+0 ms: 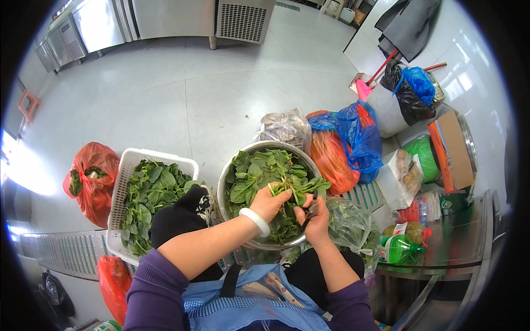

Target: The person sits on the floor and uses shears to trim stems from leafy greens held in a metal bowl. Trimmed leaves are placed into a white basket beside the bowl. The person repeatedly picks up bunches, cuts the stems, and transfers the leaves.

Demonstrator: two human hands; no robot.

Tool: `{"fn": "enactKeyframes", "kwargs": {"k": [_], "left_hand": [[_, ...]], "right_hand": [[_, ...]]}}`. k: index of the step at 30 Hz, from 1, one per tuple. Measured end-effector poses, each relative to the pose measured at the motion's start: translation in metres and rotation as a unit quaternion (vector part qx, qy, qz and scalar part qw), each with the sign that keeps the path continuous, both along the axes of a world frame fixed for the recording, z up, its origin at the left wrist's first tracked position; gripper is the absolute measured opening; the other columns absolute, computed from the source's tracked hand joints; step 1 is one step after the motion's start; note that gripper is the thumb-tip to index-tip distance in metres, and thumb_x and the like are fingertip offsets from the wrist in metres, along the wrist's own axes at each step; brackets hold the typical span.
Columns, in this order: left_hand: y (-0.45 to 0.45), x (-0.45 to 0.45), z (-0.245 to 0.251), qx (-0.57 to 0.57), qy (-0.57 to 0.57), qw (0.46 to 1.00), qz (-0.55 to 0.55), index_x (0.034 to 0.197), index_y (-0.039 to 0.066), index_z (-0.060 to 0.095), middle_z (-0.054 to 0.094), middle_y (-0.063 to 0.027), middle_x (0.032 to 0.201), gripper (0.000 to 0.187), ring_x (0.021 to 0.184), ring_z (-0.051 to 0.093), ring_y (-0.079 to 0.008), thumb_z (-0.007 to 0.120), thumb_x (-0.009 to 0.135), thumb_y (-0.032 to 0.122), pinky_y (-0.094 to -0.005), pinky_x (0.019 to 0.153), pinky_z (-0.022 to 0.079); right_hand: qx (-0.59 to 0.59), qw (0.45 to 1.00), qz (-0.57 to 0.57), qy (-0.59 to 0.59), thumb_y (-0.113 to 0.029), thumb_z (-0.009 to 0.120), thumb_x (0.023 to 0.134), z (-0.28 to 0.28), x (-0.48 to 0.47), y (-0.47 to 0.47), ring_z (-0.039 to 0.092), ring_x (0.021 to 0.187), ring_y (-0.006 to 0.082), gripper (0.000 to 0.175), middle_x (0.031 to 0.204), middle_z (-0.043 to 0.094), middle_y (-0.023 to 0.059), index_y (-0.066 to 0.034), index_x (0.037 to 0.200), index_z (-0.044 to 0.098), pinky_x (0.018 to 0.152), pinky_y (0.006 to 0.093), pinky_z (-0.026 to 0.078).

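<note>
My left hand (270, 203) pinches a bunch of leafy green stems (290, 186) above a round metal basin (224, 207). In my right hand (318, 220) is a small dark cutting tool (309, 216), its exact kind partly hidden by my fingers. The right fingertips are close against the same stems. Loose green leaves (248, 173) fill much of the basin below both hands. To the left, a white plastic basket (157, 155) holds more leafy greens (145, 194). A clear plastic bag of greens (350, 223) lies just right of my right hand.
Behind the basin are a clear bag (285, 126) and orange and blue bags (337, 153). A red bag (97, 186) sits beyond the basket. Bottles (399, 249) stand on a metal shelf (447, 244) at right. A slotted drain cover (68, 250) crosses the floor.
</note>
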State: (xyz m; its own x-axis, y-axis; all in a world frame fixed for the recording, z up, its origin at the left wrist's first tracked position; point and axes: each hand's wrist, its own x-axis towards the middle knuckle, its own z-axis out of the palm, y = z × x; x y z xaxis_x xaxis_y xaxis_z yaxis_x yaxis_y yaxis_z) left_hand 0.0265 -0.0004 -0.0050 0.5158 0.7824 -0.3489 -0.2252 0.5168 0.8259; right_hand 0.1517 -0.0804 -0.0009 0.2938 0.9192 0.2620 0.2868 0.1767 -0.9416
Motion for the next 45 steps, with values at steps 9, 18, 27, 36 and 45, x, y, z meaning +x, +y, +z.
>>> {"fn": "enactKeyframes", "kwargs": {"k": [9,18,27,36,45], "left_hand": [[0.005,0.005,-0.034,0.179,0.164,0.968,0.071,0.102,-0.002,0.055,0.061,-0.0114,0.084,0.03,0.076,0.057,-0.0241,0.06,0.083,0.021,-0.0325,0.073,0.044],[0.003,-0.004,-0.002,0.31,0.212,0.926,0.043,0.12,0.002,0.042,0.058,-0.0227,0.098,0.044,0.092,0.056,-0.0352,0.059,0.081,0.016,-0.0378,0.082,0.042],[0.003,0.0,-0.005,0.131,0.009,0.991,-0.025,0.121,-0.001,0.042,0.058,-0.0066,0.101,0.045,0.09,0.054,-0.0113,0.062,0.082,0.012,-0.0249,0.081,0.044],[-0.012,0.007,-0.001,0.072,-0.072,0.995,-0.019,0.115,-0.004,0.047,0.06,-0.0061,0.101,0.05,0.09,0.055,-0.011,0.071,0.074,0.01,-0.0244,0.079,0.046],[-0.007,0.005,-0.014,0.121,0.037,0.991,0.046,0.105,-0.001,0.053,0.061,-0.006,0.093,0.03,0.081,0.057,-0.0103,0.066,0.078,0.006,-0.0251,0.072,0.049]], "right_hand": [[0.049,0.964,-0.167,0.202,0.0,0.057,0.081,0.014,0.023,0.006,0.042,0.075,0.0065,0.019,0.089,0.043,-0.0015,-0.0098,0.087,0.042,0.069,0.0206,0.036],[0.036,0.941,-0.128,0.31,0.0,0.057,0.079,0.021,0.037,0.002,0.045,0.08,0.0089,0.019,0.089,0.044,-0.0007,-0.0096,0.089,0.044,0.075,0.0238,0.038],[-0.017,0.883,-0.082,0.462,-0.003,0.056,0.08,0.019,0.026,0.007,0.051,0.085,0.0122,0.016,0.088,0.049,0.0004,-0.0103,0.089,0.046,0.078,0.0275,0.042],[-0.086,0.827,-0.014,0.555,-0.002,0.056,0.082,-0.005,0.007,0.01,0.053,0.09,0.0116,0.018,0.093,0.054,-0.003,-0.0126,0.095,0.049,0.081,0.0281,0.045],[-0.072,0.923,-0.075,0.37,-0.004,0.062,0.08,0.004,0.001,0.011,0.047,0.083,0.0086,0.021,0.092,0.053,0.0018,-0.0094,0.092,0.046,0.079,0.0242,0.04]]}}
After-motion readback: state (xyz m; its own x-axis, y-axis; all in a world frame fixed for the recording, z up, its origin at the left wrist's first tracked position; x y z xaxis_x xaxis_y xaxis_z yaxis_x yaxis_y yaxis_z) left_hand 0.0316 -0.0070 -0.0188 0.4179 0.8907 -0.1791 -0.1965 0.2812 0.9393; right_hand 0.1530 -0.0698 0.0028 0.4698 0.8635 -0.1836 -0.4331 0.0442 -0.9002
